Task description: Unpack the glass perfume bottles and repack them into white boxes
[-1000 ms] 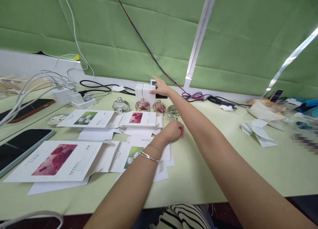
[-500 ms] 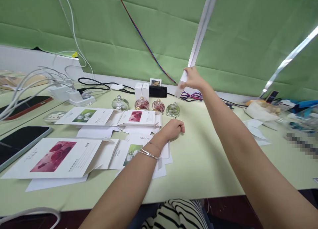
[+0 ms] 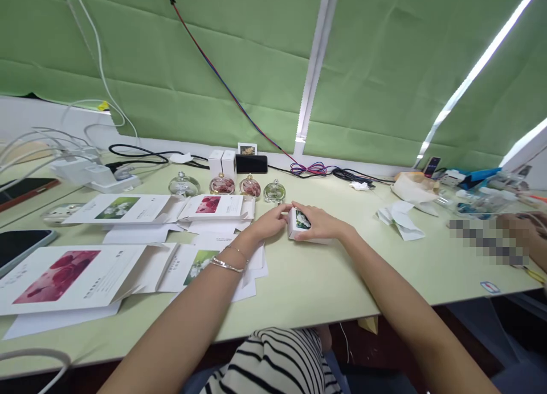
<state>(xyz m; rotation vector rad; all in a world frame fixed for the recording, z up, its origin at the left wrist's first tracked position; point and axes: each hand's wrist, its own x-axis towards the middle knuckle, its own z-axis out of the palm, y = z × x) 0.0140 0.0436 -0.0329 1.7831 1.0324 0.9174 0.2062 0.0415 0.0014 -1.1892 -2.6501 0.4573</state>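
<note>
A small white box [image 3: 293, 228] with a white-flower picture lies on the table in front of me. My right hand [image 3: 318, 222] is closed over it from above, covering most of its right side. My left hand [image 3: 271, 222] is at the box's left end with fingers bent against it; the exact contact is partly hidden. Behind the hands stands a row of perfume bottles: a clear one [image 3: 183, 185], two pink ones [image 3: 221, 184] and a greenish one [image 3: 274, 192]. Flattened printed cartons, a rose one [image 3: 64, 274] and a green-flower one [image 3: 119, 208], lie to the left.
Two small white boxes [image 3: 223, 164] and a black phone [image 3: 252, 164] stand at the back. Cables [image 3: 308, 168] run along the wall. A power strip [image 3: 111, 181] and phone [image 3: 21, 246] are left. Crumpled paper [image 3: 400, 218] lies right, near another person's hand [image 3: 523, 232].
My right hand has come down from the wall with the white box, onto the table beside my left hand. The left hand now meets the box. The view has shifted right.
</note>
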